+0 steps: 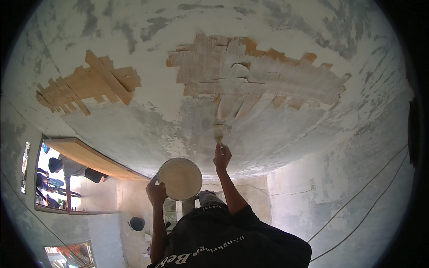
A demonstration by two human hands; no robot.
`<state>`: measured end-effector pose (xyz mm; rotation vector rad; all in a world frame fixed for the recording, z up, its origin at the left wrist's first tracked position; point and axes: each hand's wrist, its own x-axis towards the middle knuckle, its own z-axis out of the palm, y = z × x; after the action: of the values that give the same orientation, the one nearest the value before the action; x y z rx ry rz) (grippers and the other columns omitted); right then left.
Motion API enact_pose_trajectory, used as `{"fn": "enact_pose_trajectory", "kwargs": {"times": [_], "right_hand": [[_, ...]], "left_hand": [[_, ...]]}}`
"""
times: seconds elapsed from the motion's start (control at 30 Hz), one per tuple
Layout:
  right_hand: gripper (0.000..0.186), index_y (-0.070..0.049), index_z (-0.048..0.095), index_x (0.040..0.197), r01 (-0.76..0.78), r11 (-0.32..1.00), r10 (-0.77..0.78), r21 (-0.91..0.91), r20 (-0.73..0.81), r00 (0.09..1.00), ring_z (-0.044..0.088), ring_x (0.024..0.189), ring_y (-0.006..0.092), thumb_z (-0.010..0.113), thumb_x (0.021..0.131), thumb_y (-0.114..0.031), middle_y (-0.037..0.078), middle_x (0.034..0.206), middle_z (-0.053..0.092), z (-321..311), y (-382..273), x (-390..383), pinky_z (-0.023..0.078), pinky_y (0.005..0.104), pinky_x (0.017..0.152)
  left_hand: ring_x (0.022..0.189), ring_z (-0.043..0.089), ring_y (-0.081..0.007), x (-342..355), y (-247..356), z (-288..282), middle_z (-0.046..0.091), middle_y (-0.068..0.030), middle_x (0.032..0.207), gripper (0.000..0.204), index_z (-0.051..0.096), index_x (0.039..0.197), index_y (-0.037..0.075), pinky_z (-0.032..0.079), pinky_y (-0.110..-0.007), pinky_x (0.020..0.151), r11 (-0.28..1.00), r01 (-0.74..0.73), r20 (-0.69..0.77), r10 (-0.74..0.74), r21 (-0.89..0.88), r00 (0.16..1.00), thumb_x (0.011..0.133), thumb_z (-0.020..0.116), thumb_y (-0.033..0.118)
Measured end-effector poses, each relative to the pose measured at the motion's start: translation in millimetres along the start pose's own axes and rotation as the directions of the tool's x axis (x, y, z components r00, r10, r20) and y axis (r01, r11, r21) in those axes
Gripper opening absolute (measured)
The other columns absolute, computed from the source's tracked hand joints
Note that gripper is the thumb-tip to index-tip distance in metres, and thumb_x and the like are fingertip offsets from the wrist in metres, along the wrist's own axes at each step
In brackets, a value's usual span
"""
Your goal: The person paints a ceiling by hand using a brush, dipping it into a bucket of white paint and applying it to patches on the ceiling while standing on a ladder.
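We are listing one flat paintbrush (pixel 217 129), presumably light, soft-bristled, near brown strips (pixel 277 75), right hand (pixel 222 156) pinching its handle, best held there; one round bucket (pixel 200 178), likely heavier, left hand (pixel 156 193) clasping its rim.

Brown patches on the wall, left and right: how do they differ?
Size: the right patch looks wider in this view than the left patch.
Surface: the right patch is largely streaked whitish, with plainer brown at parts of its edge; the left patch is mostly plain brown.
Position: the brush is near the right patch's lower edge, well away from the left patch.
Shared: both are overlapping strips with jagged outlines.
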<state>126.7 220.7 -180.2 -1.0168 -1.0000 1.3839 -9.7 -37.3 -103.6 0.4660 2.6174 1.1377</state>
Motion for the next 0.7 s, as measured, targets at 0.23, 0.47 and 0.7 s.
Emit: {"fn": "enact_pose_trajectory", "kwargs": {"times": [0.23,0.47,0.7], "right_hand": [[0.025,0.000,0.063,0.101,-0.319,0.899,0.333,-0.301,-0.003,0.943,0.045,0.040,0.0088,0.068,0.087,-0.020,0.003,0.062,0.055,-43,45,-15,0.038,0.0259,0.033],[0.024,0.004,0.061,0.101,-0.049,0.999,0.051,-0.023,0.062,0.997,0.040,0.039,0.0057,0.063,0.090,-0.017,0.000,0.061,0.051,11,-90,-13,0.034,0.0246,0.032],[0.025,0.002,0.059,0.107,-0.011,1.000,0.009,0.021,0.099,0.995,0.041,0.041,0.0039,0.062,0.091,-0.016,-0.001,0.060,0.049,-3,-86,-19,0.033,0.0222,0.031]], "left_hand": [[0.053,0.061,-0.0339,-2,7,1,0.060,-0.0264,0.063,0.046,0.067,0.112,0.006,0.048,-0.045,0.056,0.997,-0.018,0.007,0.019,-0.076,1.000,0.067,0.059,0.007],[0.048,0.058,-0.0313,-4,10,0,0.059,-0.0244,0.059,0.045,0.067,0.113,0.007,0.046,-0.045,0.054,1.000,0.006,0.016,-0.007,0.017,1.000,0.068,0.059,0.007],[0.049,0.059,-0.0295,-5,17,4,0.058,-0.0243,0.059,0.046,0.067,0.114,0.007,0.046,-0.044,0.055,0.999,-0.029,0.040,0.031,-0.034,0.999,0.068,0.058,0.006]]}}
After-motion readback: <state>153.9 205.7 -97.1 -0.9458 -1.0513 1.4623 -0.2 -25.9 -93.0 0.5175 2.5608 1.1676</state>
